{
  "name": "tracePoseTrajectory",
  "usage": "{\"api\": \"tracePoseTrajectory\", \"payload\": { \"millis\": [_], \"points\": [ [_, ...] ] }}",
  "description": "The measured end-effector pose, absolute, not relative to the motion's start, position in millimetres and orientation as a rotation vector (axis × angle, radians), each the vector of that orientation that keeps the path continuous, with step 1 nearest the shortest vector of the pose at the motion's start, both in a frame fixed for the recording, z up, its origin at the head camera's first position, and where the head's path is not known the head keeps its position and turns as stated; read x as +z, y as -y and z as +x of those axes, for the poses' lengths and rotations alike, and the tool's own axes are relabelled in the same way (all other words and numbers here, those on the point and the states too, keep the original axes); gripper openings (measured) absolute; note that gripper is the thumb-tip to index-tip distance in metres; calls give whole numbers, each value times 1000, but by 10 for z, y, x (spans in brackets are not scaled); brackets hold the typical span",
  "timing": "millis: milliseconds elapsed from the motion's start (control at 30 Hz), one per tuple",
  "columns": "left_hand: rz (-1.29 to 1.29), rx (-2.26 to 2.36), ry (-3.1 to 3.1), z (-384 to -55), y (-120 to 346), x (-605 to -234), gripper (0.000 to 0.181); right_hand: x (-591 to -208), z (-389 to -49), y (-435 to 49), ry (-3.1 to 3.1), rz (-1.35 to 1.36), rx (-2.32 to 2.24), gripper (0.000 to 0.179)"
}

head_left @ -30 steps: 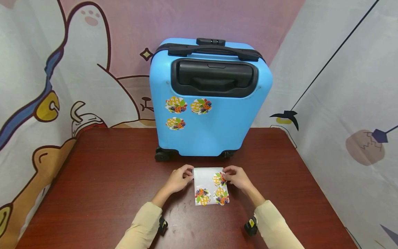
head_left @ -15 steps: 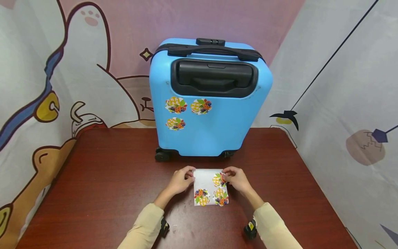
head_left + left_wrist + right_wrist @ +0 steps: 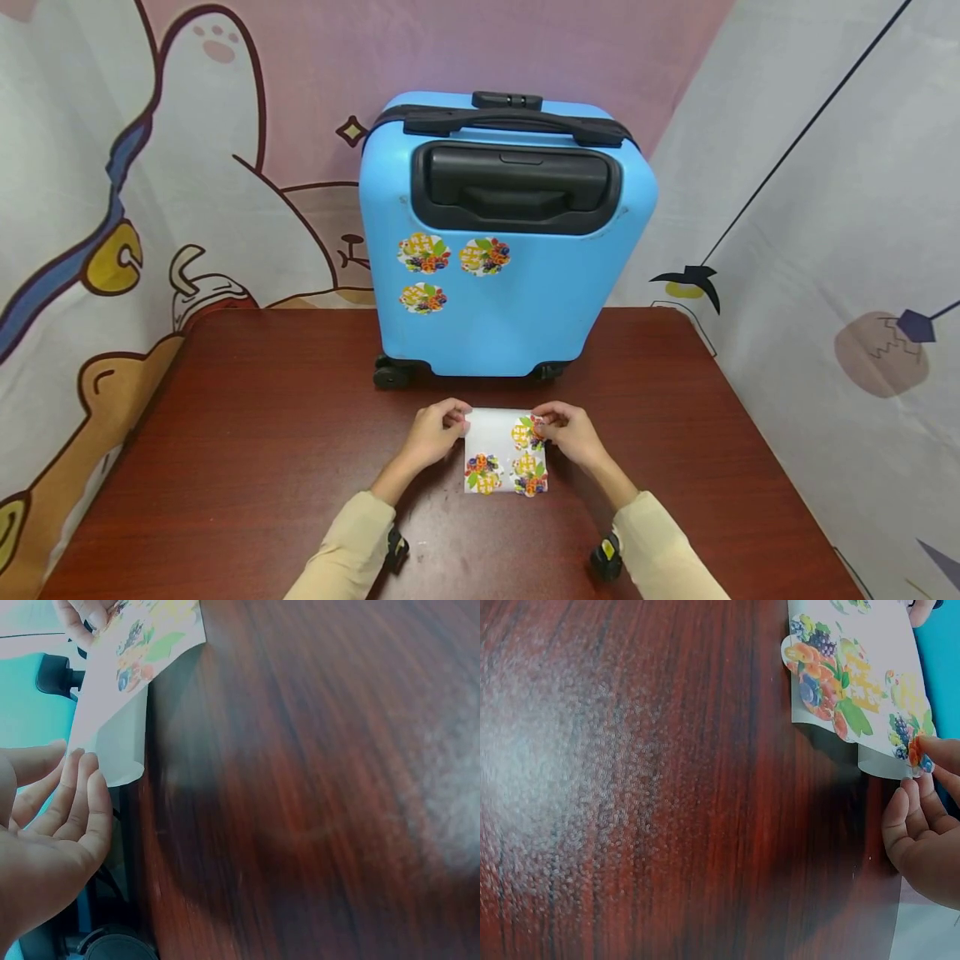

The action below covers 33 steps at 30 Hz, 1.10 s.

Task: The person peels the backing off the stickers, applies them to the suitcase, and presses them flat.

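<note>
A white sticker sheet [image 3: 491, 442] with round fruit stickers spans the space between my two hands, in front of the suitcase. My left hand [image 3: 435, 433] pinches its upper left corner between thumb and fingers. At the upper right corner my right hand [image 3: 573, 432] pinches the sheet, its thumb over the edge of a fruit sticker [image 3: 525, 432]. Two more stickers lie along the near edge, one at the left [image 3: 482, 475] and one at the right [image 3: 529, 475]. The far edge of the sheet [image 3: 120, 746] curls back underneath in the left wrist view.
Behind the sheet a light blue suitcase [image 3: 525, 308] stands upright on the brown table [image 3: 262, 467]. It has black handles and wheels, and three fruit stickers [image 3: 423, 252] on the left of its front. A cartoon-printed cloth [image 3: 300, 83] hangs behind and beside the table.
The sheet has shifted slightly left and its far edge sits a little nearer to me. Both hands keep their grip on its corners; the suitcase stays put.
</note>
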<state>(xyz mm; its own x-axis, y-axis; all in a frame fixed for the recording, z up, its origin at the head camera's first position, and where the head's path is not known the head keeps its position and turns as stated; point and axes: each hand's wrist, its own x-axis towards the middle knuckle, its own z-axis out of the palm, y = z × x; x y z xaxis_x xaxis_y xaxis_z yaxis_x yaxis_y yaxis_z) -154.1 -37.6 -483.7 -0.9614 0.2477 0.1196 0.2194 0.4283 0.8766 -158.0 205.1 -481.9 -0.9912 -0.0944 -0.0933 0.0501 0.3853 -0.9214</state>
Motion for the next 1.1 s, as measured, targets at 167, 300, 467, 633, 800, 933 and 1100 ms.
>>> {"api": "tracePoseTrajectory", "payload": {
  "millis": [167,300,467,633,800,933,1100],
  "points": [
    [446,1650,-2637,-1534,363,-4834,12,-4617,-1490,-1986,-2518,-92,-1659,20],
    [461,1670,-2656,-1529,349,-4813,11,-4489,-1429,-1944,-2551,-105,-1628,19],
    [468,1685,-2671,-1524,327,-4793,9,-4666,-1502,-2003,-2579,-91,-1633,16],
    [455,1695,-2661,-1525,318,-4791,9,-4808,-1558,-2051,-2632,-82,-1613,14],
    [439,1705,-2646,-1520,316,-4776,10,-4803,-1548,-2050,-2660,-60,-1586,12],
    [432,1727,-2621,-1513,315,-4766,9,-4801,-1544,-2041,-2685,-48,-1551,11],
    [418,1756,-2594,-1515,314,-4777,9,-4794,-1546,-2029,-2713,-53,-1527,9]
  ]
}}
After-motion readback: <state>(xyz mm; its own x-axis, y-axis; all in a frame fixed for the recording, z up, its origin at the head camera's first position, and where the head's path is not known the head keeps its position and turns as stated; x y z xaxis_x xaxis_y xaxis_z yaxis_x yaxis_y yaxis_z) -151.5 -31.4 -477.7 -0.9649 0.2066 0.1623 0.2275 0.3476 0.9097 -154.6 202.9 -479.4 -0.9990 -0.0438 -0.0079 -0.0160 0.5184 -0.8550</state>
